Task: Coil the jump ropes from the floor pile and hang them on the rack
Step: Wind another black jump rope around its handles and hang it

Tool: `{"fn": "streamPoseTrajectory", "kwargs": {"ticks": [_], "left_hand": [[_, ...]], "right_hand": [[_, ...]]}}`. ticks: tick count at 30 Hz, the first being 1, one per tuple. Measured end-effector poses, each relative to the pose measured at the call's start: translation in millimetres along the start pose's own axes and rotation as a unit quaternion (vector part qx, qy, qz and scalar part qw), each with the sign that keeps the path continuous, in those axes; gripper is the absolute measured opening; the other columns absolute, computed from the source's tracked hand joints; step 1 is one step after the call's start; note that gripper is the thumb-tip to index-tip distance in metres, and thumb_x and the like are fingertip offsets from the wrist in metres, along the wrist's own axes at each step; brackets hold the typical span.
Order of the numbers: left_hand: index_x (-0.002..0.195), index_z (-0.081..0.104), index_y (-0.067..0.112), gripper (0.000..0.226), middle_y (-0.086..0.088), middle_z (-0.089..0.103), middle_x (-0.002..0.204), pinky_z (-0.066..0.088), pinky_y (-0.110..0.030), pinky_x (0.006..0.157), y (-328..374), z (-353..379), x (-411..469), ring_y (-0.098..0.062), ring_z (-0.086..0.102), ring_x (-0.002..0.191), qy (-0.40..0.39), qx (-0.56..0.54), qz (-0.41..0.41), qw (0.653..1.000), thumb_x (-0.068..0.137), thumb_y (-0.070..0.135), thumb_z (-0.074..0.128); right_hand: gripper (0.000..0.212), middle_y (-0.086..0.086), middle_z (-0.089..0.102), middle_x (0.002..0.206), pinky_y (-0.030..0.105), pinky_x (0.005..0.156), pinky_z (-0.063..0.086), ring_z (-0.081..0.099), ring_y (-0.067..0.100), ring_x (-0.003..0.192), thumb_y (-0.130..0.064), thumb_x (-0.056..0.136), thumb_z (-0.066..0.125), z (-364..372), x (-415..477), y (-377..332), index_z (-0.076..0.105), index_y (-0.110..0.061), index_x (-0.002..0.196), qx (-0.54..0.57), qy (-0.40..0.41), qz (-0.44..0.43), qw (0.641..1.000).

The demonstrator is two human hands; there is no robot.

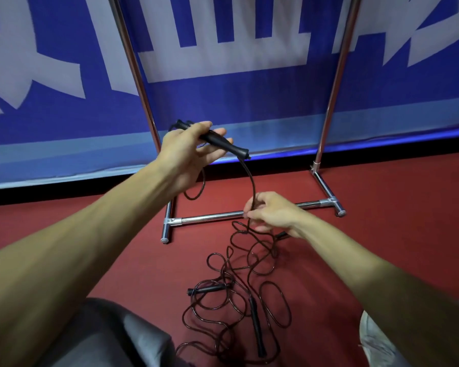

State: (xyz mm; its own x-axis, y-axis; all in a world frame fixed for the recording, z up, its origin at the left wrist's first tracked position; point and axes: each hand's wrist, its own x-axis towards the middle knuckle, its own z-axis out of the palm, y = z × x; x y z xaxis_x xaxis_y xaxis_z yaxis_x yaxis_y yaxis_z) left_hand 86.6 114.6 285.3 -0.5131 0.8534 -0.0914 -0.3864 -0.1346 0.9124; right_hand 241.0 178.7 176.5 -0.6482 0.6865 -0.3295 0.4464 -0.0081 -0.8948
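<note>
A red floor (382, 234) meets a blue banner (223, 102), with a chrome rack (210, 218) standing before it. The left hand (186, 152) is raised, its fingers curled round a black handle (223, 143). The rope (252, 181) arcs from the handle down to the right hand (273, 213), whose fingertips pinch it. Below, the tangled pile (236, 287) lies on the floor just in front of the rack's base.

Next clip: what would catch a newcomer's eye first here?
Two bare hands at mid-frame: the left hand grips a black handle, and the right hand pinches its cord just below. Under them a tangled rope pile lies on the red floor, before a chrome rack and a blue banner.
</note>
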Motion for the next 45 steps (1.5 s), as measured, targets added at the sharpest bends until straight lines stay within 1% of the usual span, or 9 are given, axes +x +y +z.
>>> {"fn": "streamPoseTrajectory", "kwargs": {"ticks": [6, 11, 16, 23, 28, 34, 37, 40, 45], "left_hand": [[0.111, 0.054, 0.006, 0.012, -0.009, 0.060, 0.099, 0.060, -0.034, 0.068, -12, -7, -3, -0.026, 0.069, 0.083, 0.032, 0.151, 0.061, 0.986, 0.099, 0.008, 0.052], [0.105, 0.063, 0.009, 0.015, -0.012, 0.066, 0.107, 0.052, -0.031, 0.078, -30, -12, -17, -0.016, 0.065, 0.084, -0.080, 0.367, -0.013, 0.927, 0.097, 0.003, 0.052], [0.111, 0.065, 0.002, 0.018, -0.010, 0.069, 0.103, 0.052, -0.013, 0.075, -37, -13, -24, -0.013, 0.066, 0.091, -0.210, 0.424, -0.040, 0.880, 0.096, 0.003, 0.055], [0.091, 0.059, 0.010, 0.006, -0.010, 0.065, 0.099, 0.050, -0.029, 0.084, -39, -11, -26, -0.016, 0.061, 0.093, -0.220, 0.453, -0.032, 0.863, 0.097, 0.011, 0.056], [0.093, 0.063, 0.008, 0.009, -0.014, 0.070, 0.107, 0.044, -0.039, 0.102, -32, -13, -15, -0.018, 0.060, 0.098, -0.118, 0.455, 0.021, 0.882, 0.097, 0.012, 0.056], [0.087, 0.054, 0.012, 0.017, -0.009, 0.072, 0.084, 0.057, -0.036, 0.075, -15, -7, -16, -0.024, 0.070, 0.080, -0.071, 0.317, -0.009, 0.946, 0.102, 0.011, 0.046], [0.087, 0.051, 0.011, 0.018, -0.009, 0.068, 0.081, 0.059, -0.039, 0.075, -9, -3, -18, -0.025, 0.070, 0.075, -0.052, 0.205, 0.006, 0.977, 0.103, 0.009, 0.043], [0.088, 0.050, 0.010, 0.017, -0.008, 0.066, 0.080, 0.060, -0.036, 0.068, -1, -7, -12, -0.022, 0.070, 0.072, 0.011, 0.129, 0.037, 0.991, 0.103, 0.009, 0.043], [0.095, 0.048, 0.008, 0.010, -0.010, 0.066, 0.088, 0.059, -0.037, 0.072, 0, -21, -2, -0.022, 0.071, 0.078, 0.079, 0.062, 0.027, 0.995, 0.103, 0.011, 0.043]], "right_hand": [[0.011, 0.014, 0.066, 0.083, 0.033, 0.056, 0.060, 0.065, 0.023, 0.056, 0.003, 0.096, 0.048, -14, -4, -24, 0.052, -0.003, 0.104, 0.168, 0.084, -0.049, 0.981], [0.007, 0.015, 0.067, 0.083, 0.028, 0.053, 0.058, 0.068, 0.022, 0.054, 0.001, 0.097, 0.050, -25, -8, -46, 0.057, 0.002, 0.099, 0.313, 0.096, -0.075, 0.942], [0.015, 0.016, 0.065, 0.081, 0.021, 0.052, 0.055, 0.069, 0.021, 0.058, 0.002, 0.097, 0.047, -26, -6, -52, 0.056, 0.004, 0.085, 0.482, 0.088, -0.075, 0.868], [0.011, 0.022, 0.060, 0.079, 0.030, 0.065, 0.060, 0.069, 0.033, 0.070, 0.012, 0.094, 0.048, -33, -3, -48, 0.053, 0.008, 0.085, 0.577, 0.159, -0.066, 0.799], [0.009, 0.026, 0.061, 0.108, 0.039, 0.081, 0.055, 0.065, 0.037, 0.096, 0.003, 0.098, 0.044, -24, 0, -40, 0.053, 0.006, 0.096, 0.480, 0.121, -0.049, 0.867], [0.055, 0.006, 0.067, 0.113, 0.023, 0.074, 0.045, 0.061, 0.015, 0.100, 0.018, 0.079, 0.036, -7, 4, -26, 0.067, -0.016, 0.109, 0.129, 0.039, -0.056, 0.989], [0.045, -0.002, 0.069, 0.099, 0.015, 0.062, 0.037, 0.055, 0.005, 0.076, 0.012, 0.075, 0.045, 2, -2, -26, 0.070, -0.020, 0.096, 0.005, -0.042, -0.059, 0.997], [0.034, -0.003, 0.069, 0.107, 0.020, 0.072, 0.046, 0.059, 0.006, 0.086, 0.004, 0.085, 0.054, 5, -6, -24, 0.068, -0.023, 0.098, -0.068, -0.099, -0.041, 0.992], [0.023, 0.000, 0.067, 0.090, 0.031, 0.078, 0.056, 0.062, 0.014, 0.085, -0.002, 0.096, 0.050, 6, -6, -22, 0.064, -0.018, 0.086, -0.098, -0.040, -0.027, 0.994]]}}
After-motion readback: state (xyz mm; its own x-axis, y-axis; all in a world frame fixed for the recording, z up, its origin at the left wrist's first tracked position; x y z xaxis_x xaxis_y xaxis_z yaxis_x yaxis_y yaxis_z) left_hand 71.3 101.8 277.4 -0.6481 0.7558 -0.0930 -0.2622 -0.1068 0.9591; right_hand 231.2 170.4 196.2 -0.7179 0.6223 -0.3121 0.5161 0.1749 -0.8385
